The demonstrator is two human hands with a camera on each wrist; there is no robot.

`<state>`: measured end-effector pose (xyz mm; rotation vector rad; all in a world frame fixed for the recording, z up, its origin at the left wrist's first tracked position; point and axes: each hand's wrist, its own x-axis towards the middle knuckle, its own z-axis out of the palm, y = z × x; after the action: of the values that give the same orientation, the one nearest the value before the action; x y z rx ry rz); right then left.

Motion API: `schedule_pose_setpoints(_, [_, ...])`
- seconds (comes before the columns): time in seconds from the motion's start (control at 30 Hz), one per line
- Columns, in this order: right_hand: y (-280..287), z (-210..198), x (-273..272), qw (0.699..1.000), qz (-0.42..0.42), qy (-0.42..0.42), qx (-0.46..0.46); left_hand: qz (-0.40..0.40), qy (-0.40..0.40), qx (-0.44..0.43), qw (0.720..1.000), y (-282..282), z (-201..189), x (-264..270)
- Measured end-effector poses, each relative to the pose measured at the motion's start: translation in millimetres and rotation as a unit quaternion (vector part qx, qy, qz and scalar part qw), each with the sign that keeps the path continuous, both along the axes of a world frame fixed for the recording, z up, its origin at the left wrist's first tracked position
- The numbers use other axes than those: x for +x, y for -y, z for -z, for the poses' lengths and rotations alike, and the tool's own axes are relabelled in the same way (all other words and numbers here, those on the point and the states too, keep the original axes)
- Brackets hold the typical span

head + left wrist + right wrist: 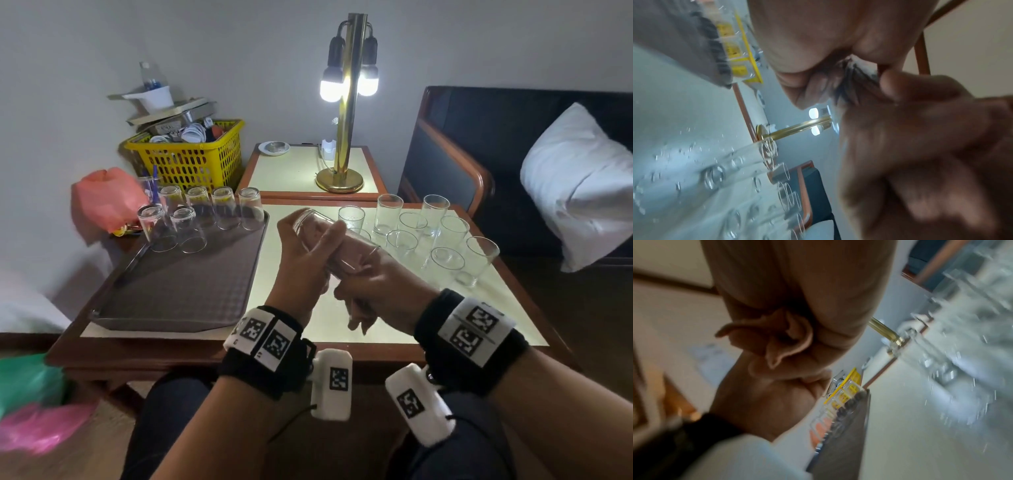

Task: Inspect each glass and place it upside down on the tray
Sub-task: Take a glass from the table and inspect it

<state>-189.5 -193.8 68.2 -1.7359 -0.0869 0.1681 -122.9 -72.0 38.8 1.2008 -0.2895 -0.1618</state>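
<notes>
A clear glass (334,240) is tilted in the air over the table's middle, base up and to the left, rim down and to the right. My left hand (305,250) grips its upper part, thumb and fingers curled round it. My right hand (373,284) holds the rim end from below with its fingers curled. Left of the hands lies the dark brown tray (178,294), and several glasses (202,219) stand upside down along its far edge. To the right, several upright glasses (442,236) stand on the table. Both wrist views are blurred and show the two hands pressed close together.
A brass lamp (346,137), lit, stands on the side table behind. A yellow basket (191,161) and a pink bag (106,198) sit beyond the tray. An armchair with a white pillow (582,185) is at the right. The table has a raised wooden rim (205,353).
</notes>
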Motion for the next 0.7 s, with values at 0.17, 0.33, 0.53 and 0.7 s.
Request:
schedule_pose_setpoints(0.17, [-2,11,3,0.837,0.008,0.309,-0.452,-0.032,-0.058,0.039,0.997,-1,-3,7])
schedule_pose_setpoints(0.33, [-6,-3,2,0.999,-0.031,0.031,-0.022,-0.034,-0.031,-0.071,0.996,4,-4,-3])
schedule_pose_setpoints(0.53, [4,1,5,0.962,0.007,0.126,-0.242,-0.020,-0.045,0.014,0.999,2,-1,3])
schedule_pose_setpoints(0.7, [-4,13,5,0.872,-0.037,0.204,-0.444,-0.027,-0.062,0.038,0.997,1,0,3])
